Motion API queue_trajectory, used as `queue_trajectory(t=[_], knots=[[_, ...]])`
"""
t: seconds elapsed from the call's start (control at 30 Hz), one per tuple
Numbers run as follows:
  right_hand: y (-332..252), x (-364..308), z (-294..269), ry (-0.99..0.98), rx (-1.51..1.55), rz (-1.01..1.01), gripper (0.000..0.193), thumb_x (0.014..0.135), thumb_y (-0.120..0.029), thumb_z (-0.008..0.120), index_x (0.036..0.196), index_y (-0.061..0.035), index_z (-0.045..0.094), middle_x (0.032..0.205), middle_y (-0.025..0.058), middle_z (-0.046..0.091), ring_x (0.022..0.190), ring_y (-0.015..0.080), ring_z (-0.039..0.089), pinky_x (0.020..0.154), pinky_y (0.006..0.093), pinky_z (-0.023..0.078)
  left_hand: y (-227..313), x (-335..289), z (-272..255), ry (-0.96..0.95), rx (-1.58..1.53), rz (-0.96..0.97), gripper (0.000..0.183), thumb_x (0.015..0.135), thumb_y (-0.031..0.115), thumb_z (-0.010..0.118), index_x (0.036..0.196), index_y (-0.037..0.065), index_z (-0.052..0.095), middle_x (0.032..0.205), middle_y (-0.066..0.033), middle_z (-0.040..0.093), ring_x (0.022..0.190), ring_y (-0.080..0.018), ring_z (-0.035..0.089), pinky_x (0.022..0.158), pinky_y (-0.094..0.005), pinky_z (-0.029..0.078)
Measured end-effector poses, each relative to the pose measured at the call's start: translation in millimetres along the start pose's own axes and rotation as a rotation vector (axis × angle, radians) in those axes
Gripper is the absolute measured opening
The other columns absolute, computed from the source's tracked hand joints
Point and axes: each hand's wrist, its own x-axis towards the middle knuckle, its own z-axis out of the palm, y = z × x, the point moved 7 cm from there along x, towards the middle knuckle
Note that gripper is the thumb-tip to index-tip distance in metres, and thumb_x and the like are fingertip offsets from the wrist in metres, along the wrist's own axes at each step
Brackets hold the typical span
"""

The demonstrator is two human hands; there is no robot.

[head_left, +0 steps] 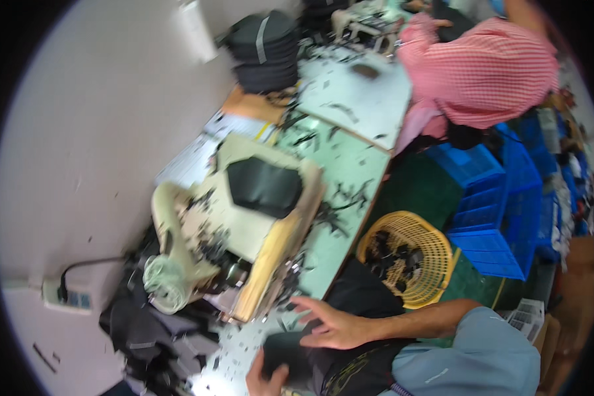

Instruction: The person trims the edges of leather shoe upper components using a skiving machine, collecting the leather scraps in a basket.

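Observation:
At the lower edge, partly cut off, my left hand (265, 379) is closed at the edge of a flat black piece of material (288, 356). My right hand (336, 328) reaches in from the right with its fingers spread, beside the same piece; whether it touches the piece is unclear. Both hands are near the front of a cream-coloured machine (241, 228) that looks like a sewing machine. On top of that machine lies another flat black piece (264, 187). A dark apron or cloth (350, 366) covers my lap, close under the right hand.
Dark scraps litter the pale green table (350, 175). A yellow basket (442, 280) holds dark scraps, near blue crates (485, 254). Black fabric (155, 330) is heaped left of the machine. Farther back are a black stack (261, 56) and a person in a pink checked shirt (485, 72).

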Motion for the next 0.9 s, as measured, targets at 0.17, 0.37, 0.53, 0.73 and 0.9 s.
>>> queue_trajectory(t=[0.17,0.37,0.53,0.73,0.9], knots=[[18.8,-45.9,49.0,-0.629,-0.193,-0.197,0.056,0.088,-0.016,0.06,0.137,0.001,0.038,0.135,0.0216,0.046,0.127,0.0322,0.044,0.106,0.0384,0.035,-61.9,-45.1,17.5,-0.362,0.161,-0.135,0.059,0.088,0.015,0.066,0.141,0.002,0.042,0.14,-0.0181,0.044,0.127,-0.0301,0.046,0.104,-0.0411,0.039],[7.7,-54.4,49.5,-0.692,-0.367,-0.045,0.05,0.089,-0.017,0.062,0.133,-0.0033,0.043,0.126,0.0209,0.053,0.119,0.0301,0.051,0.099,0.0374,0.04,-34.8,-67.5,5.6,-0.191,0.116,-0.025,0.054,0.091,0.02,0.064,0.139,0.002,0.045,0.137,-0.0163,0.048,0.124,-0.0274,0.049,0.102,-0.0398,0.04],[-17.3,-3.8,20.4,-0.199,-0.111,0.088,0.04,0.089,-0.022,0.068,0.12,-0.0024,0.054,0.099,0.0101,0.065,0.082,0.0164,0.063,0.067,0.029,0.052,7.5,21.7,-41.5,0.21,0.317,-0.09,0.027,0.083,0.02,0.071,0.095,-0.005,0.069,0.079,-0.0027,0.066,0.076,-0.0091,0.057,0.067,-0.0257,0.046],[-24.5,55.0,7.4,-0.01,0.296,0.26,0.034,0.088,-0.02,0.07,0.112,-0.0024,0.056,0.09,0.0052,0.064,0.069,0.0112,0.064,0.046,0.0231,0.051,44.8,89.9,-72.2,-0.037,-0.032,0.012,0.031,0.089,0.014,0.067,0.114,-0.004,0.063,0.089,-0.0032,0.068,0.079,-0.008,0.061,0.073,-0.0226,0.048],[-11.1,64.4,1.1,0.044,0.4,0.331,0.03,0.09,-0.019,0.067,0.111,-0.0004,0.056,0.091,0.0057,0.064,0.069,0.0113,0.064,0.046,0.0219,0.053,31.7,110.3,-75.4,0.078,0.105,-0.028,0.023,0.087,0.015,0.07,0.099,-0.005,0.068,0.081,-0.0022,0.068,0.071,-0.0054,0.059,0.064,-0.0202,0.047]])
